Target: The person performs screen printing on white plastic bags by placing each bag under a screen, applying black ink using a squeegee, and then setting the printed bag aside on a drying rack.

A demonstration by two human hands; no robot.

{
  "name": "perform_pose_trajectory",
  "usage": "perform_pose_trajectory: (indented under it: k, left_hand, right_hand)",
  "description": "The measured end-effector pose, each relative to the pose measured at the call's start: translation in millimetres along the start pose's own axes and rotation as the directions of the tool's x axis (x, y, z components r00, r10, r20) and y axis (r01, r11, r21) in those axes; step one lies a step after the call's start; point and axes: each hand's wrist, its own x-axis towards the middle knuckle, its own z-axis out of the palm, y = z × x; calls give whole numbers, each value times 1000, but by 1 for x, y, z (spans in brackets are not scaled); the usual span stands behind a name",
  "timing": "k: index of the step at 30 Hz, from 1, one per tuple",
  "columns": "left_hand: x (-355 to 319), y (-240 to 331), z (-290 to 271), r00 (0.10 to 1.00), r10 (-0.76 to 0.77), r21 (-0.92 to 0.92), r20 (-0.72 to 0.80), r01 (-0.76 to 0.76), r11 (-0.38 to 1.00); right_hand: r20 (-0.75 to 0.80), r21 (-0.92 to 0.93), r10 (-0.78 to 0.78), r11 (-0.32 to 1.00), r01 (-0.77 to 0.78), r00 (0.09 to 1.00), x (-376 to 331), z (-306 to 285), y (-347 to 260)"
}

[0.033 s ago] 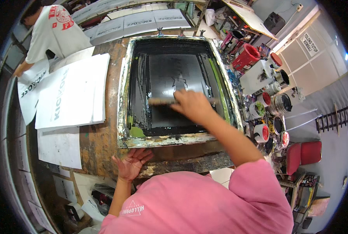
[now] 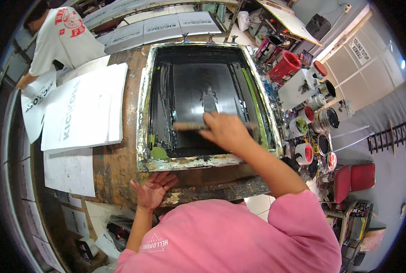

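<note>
A screen-printing frame [image 2: 143, 111] lies on the worktable in front of me, its mesh [image 2: 191, 86] coated with wet black ink and edged with green strips. My right hand [image 2: 225, 131] grips a squeegee [image 2: 187, 126] that lies across the mesh from left to right. Black ink spreads along the mesh on either side of the blade. At the frame's near left corner my left hand [image 2: 154, 189] rests palm up with its fingers spread, fingertips at the frame's lower edge. It holds nothing, and whether it touches the frame I cannot tell.
A stack of printed white sheets [image 2: 91, 109] lies left of the frame. A person [image 2: 69, 41] at far left handles a sheet [image 2: 38, 93]. Several ink tubs and a red bucket [image 2: 285, 65] crowd the right side. Hinge clamps [image 2: 210, 38] stand at the frame's far edge.
My right hand has drawn the squeegee a little toward me over the mesh. My left hand stays in place.
</note>
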Motion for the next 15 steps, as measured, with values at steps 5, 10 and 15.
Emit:
perform_pose_trajectory:
  k: [5, 10, 15]
  left_hand:
    - [12, 19, 37, 991, 42, -90, 125, -31, 996]
    - [74, 74, 132, 930, 222, -71, 294, -211, 975]
    - [115, 86, 124, 953, 295, 996, 70, -82, 27]
  right_hand:
    - [-89, 42, -32, 998, 36, 996, -50, -72, -48]
    - [-514, -246, -122, 969, -10, 849, -1, -141, -52]
    - [-642, -295, -210, 955, 15, 738, 44, -173, -33]
